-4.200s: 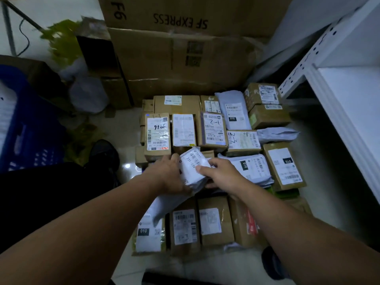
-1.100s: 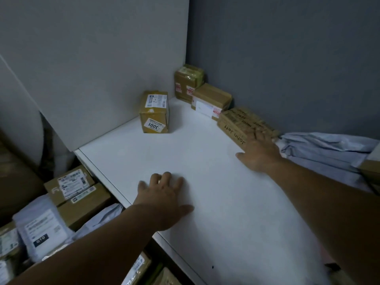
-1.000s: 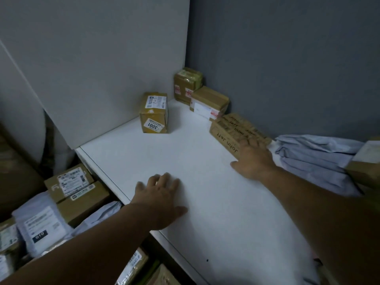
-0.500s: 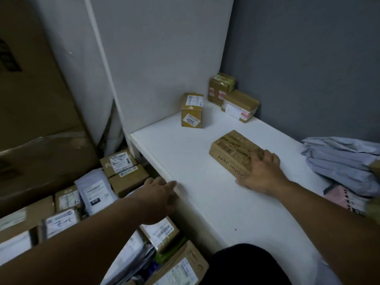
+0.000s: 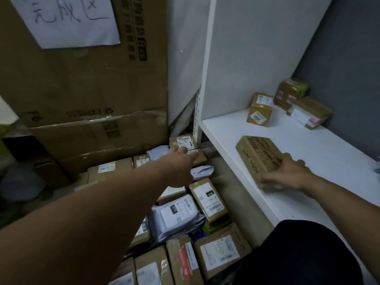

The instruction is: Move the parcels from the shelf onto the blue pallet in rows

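A brown parcel with "John Jeff" print point(image 5: 257, 153) lies near the front edge of the white shelf point(image 5: 320, 145). My right hand point(image 5: 287, 173) grips its near end, thumb on one side and fingers on the other. My left hand point(image 5: 178, 159) stretches out with straight fingers over the parcels laid in rows on the floor, fingertips at a labelled brown box point(image 5: 184, 141). It holds nothing. Among the rows are a grey mailer bag point(image 5: 176, 214) and a box marked 010 point(image 5: 207, 198). The parcels hide the pallet beneath them.
Farther back on the shelf stand a small box labelled 3001 point(image 5: 260, 109) and two brown boxes point(image 5: 291, 92) point(image 5: 310, 112) in the corner. Large cardboard boxes point(image 5: 92, 83) with a handwritten sheet point(image 5: 67, 19) wall off the far side. My dark-clothed knee point(image 5: 308, 254) is at the lower right.
My right hand has dragged the brown parcel from the back wall to the shelf's front edge. My left hand left the shelf and reached out over the floor parcels. The view swung left.
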